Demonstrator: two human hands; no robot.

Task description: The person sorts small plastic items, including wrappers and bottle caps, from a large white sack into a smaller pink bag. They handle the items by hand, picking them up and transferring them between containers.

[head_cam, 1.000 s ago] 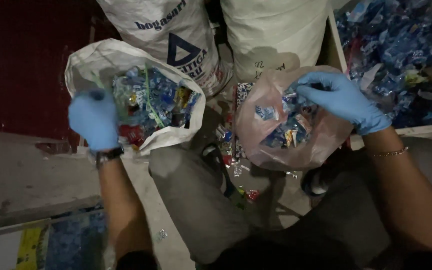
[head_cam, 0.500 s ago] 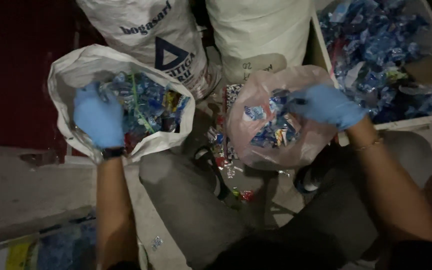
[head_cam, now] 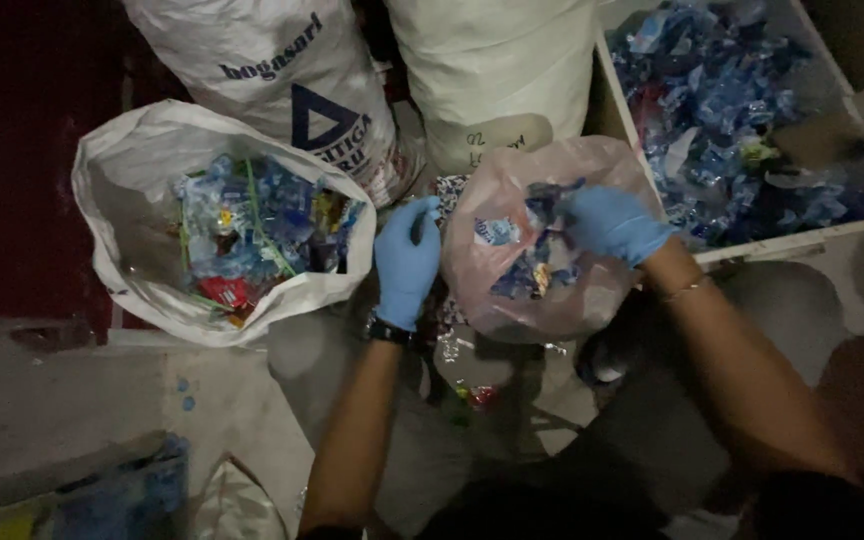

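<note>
Dim concrete floor (head_cam: 42, 400) is seen below. Between two white sacks, a pinkish plastic bag (head_cam: 512, 300) of blue wrappers is gripped at its left rim by the gloved left hand (head_cam: 407, 255); the right hand (head_cam: 612, 222) is closed on wrappers (head_cam: 542, 265) inside.

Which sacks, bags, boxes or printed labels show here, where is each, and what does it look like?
Printed sack: top left, upright, white with a dark blue triangle mark.
Plain sack: top centre, white, small dark marks low down.
Open white bag: left, holding blue and mixed wrappers.
Pink bag: centre, translucent, right hand inside, left hand at its edge.
White box: top right, full of blue plastic scraps.
</note>
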